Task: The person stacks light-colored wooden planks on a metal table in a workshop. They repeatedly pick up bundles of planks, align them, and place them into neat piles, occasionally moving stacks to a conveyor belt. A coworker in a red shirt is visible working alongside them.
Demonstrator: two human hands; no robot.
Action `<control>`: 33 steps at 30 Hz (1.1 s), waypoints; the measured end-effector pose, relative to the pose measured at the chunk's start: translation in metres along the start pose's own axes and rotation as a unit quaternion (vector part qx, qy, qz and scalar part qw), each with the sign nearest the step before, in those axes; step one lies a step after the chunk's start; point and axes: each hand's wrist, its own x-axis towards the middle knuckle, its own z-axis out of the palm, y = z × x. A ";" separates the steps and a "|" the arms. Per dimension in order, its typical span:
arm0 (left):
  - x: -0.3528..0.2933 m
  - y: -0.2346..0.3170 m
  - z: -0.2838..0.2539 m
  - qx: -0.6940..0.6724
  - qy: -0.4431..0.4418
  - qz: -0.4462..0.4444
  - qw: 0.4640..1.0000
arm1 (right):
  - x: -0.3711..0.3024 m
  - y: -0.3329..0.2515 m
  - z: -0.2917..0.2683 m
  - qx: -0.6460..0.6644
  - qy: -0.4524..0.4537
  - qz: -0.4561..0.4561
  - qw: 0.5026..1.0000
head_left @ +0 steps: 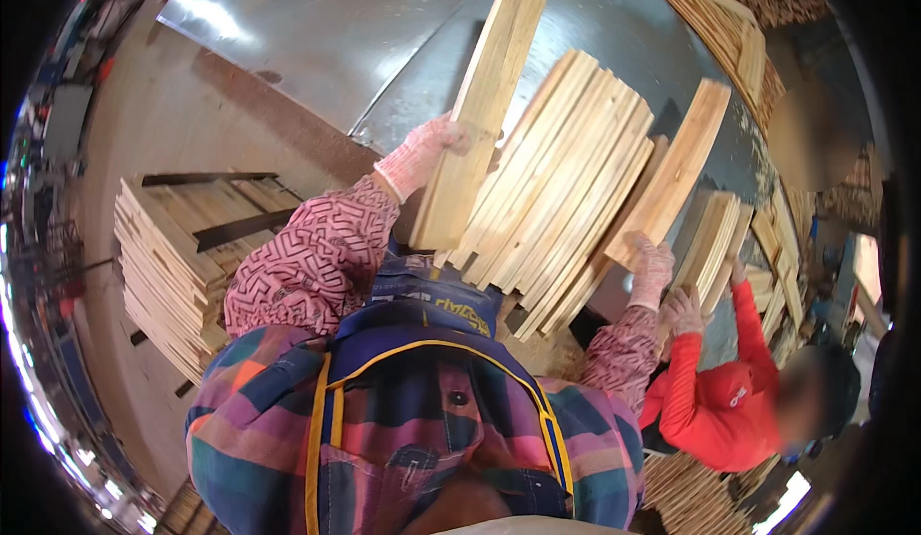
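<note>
My left hand [422, 154], in a pink knitted glove, is closed round the edge of a long, wide wooden board [497, 70] that slants up and away. My right hand [652, 271], gloved alike, grips the near end of a shorter wooden board [676, 166]. Between the two boards a row of pale wooden slats [566, 175] lies side by side on a shiny metal table [317, 26]. The left board partly covers the row's left side. My right thumb shows on top of its board; the underside is hidden.
At my left stands a pile of boards [173, 276] with dark strips across its top. A co-worker in red [720, 401] is close at my right, gloved hands by a small bundle of slats [710, 242]. More long strips [710, 17] line the table's far right edge.
</note>
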 end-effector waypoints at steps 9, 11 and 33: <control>-0.066 0.053 0.016 0.097 0.169 0.147 0.970 | -0.207 -0.123 0.185 -0.059 -0.295 -0.520 0.799; -0.126 0.077 0.005 0.129 0.218 0.183 0.950 | -0.232 -0.143 0.198 -0.030 -0.343 -0.568 0.747; -0.661 -0.028 -0.260 -0.116 0.684 0.152 0.704 | -0.417 -0.139 0.283 -0.163 -0.589 -0.447 0.653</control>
